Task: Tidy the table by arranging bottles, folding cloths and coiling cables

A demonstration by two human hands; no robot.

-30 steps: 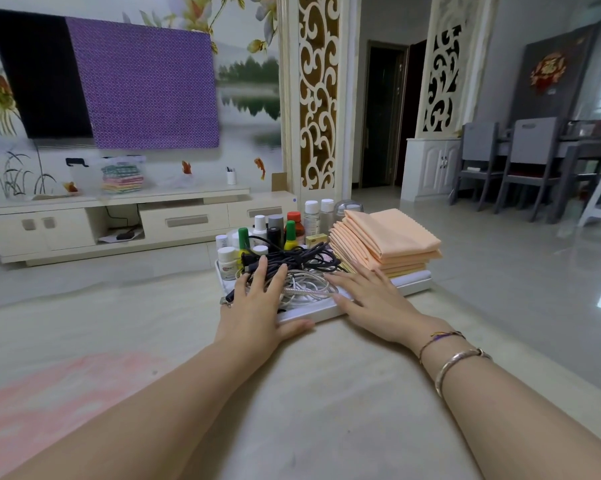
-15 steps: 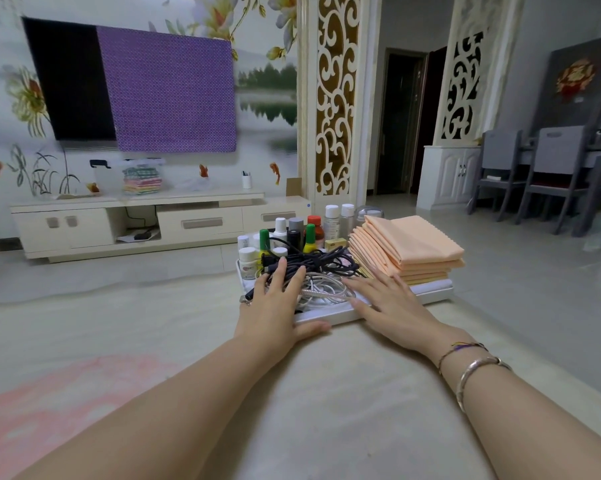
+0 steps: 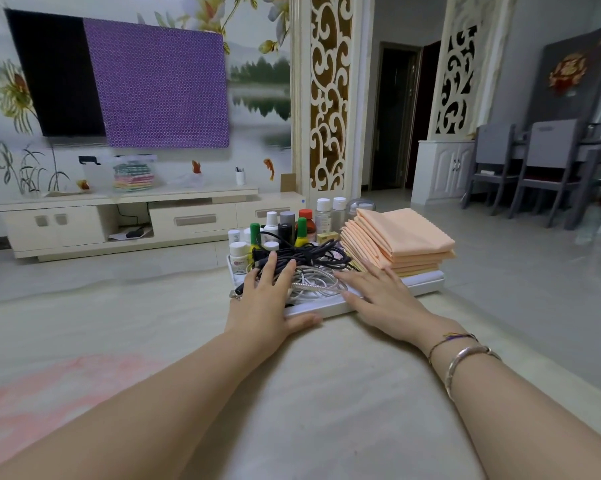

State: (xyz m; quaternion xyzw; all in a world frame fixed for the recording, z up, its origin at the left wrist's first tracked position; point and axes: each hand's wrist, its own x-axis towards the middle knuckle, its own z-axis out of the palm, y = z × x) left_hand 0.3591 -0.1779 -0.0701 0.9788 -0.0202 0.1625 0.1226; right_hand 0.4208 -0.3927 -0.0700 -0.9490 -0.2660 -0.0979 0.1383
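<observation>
Cables [image 3: 306, 271] under left hand [image 3: 264, 306]

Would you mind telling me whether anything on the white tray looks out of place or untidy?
Yes: the cables at the tray's front lie in a loose tangle, dark ones heaped over pale ones, uncoiled. The bottles stand upright and the orange cloths are neatly stacked.

1. Both arms stretched fwd, forearms bare, palms down.
2. Left hand [image 3: 265, 306]: fingers straight, slightly spread, thumb out to the right.
3. Right hand [image 3: 383, 299]: flat, fingers straight, angled toward the left; two bracelets on its wrist.
</observation>
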